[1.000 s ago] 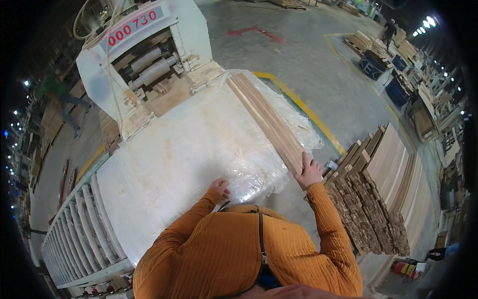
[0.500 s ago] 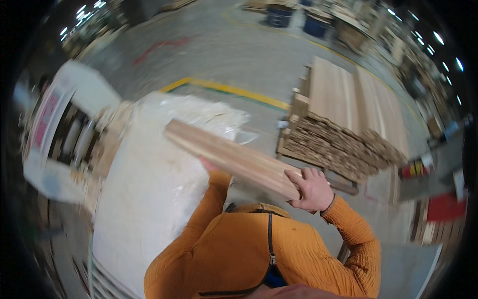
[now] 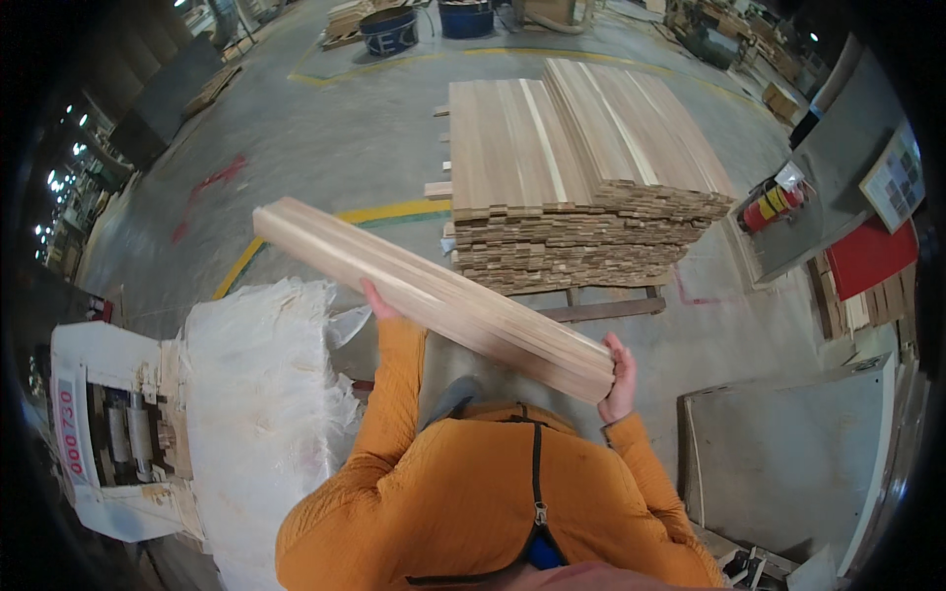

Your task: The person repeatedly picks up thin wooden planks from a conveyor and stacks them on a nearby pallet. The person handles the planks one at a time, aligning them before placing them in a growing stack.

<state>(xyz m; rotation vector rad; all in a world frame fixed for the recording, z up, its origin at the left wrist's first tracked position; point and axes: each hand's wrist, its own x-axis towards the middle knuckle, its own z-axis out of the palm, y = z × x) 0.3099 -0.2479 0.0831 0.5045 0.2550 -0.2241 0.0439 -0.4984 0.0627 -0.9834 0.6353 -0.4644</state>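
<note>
In the head view, a bundle of long wooden strips is held in mid-air in front of the torso, btwn the plastic-covered counter on the left and the strip stack on its pallet ahead. It's angled across the body, w/ its left end farther out and its right end nearer. The bundle is gripped from its near side and underside by the left hand, approx. a third of the way in from the left end; a digit shows on the near face, but the rest is hidden, so the exact finger wrap can't be told. The right end is gripped by the right hand, w/ fingers lapped round the corner.

For a good hold, both hands should be kept on: no strap is seen, so outer strips could slip if the squeeze is eased. The right palm is best kept flush to the end, so strip ends stay even. Wt. is probably borne mostly by the left hand; a grip nearer mid-length might balance better, given the overhang. Any turn should be made slowly, feet & torso together, w/ the left end swung wide of the stack and the roller machine.
</note>
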